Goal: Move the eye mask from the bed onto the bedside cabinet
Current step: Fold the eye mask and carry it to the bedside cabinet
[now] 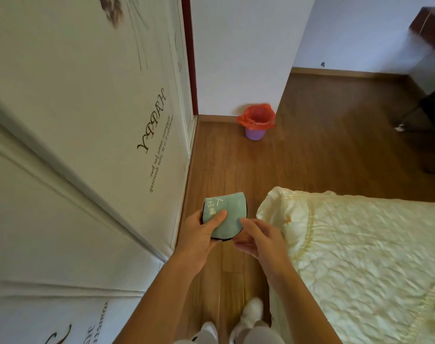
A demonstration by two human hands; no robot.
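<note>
The eye mask [230, 209] is a folded teal cloth with a black edge and pale characters printed on it. I hold it in the air above the wooden floor, between the wardrobe and the bed. My left hand [201, 234] grips its left side, thumb on top. My right hand [258, 238] touches its lower right edge with the fingertips. The bed [360, 256], covered in a cream quilted spread, lies to the right. No bedside cabinet is in view.
A white wardrobe door [75, 145] with printed lettering fills the left. A purple bin with a red bag [256, 122] stands by the far wall. My white shoes [251, 311] are on the narrow floor strip. Dark furniture stands at the far right.
</note>
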